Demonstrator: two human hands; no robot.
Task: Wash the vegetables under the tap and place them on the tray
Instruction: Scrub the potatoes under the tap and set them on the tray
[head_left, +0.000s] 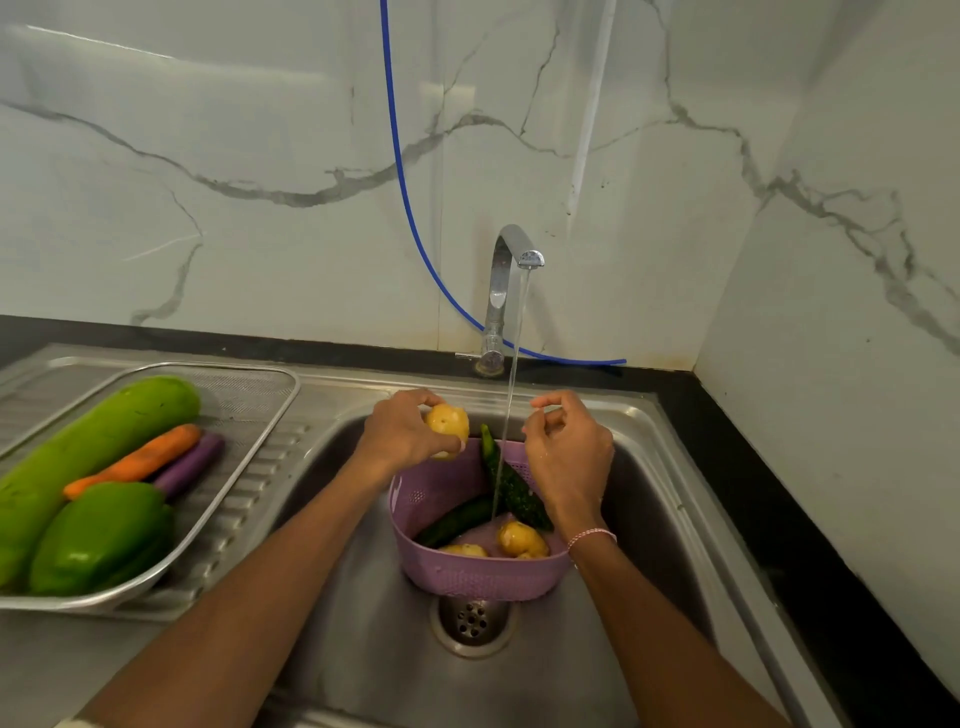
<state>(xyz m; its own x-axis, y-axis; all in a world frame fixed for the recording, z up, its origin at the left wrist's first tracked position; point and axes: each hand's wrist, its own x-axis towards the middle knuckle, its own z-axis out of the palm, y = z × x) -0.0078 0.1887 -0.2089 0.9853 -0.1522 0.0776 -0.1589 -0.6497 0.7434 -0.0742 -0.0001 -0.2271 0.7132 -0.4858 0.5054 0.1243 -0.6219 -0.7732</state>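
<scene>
Round yellow potato (447, 427): gripped in my left hand (400, 434), thumb and fingers curled round it, above the lilac plastic basket (467, 577), just left of the thin water stream (511, 395). My right hand (569, 452): loosely curled, holding nothing

A home kitchen: a steel sink (644, 467) with a running tap (506, 280), marble-look wall tiles (234, 156), and vegetables on a draining tray (260, 395).
</scene>
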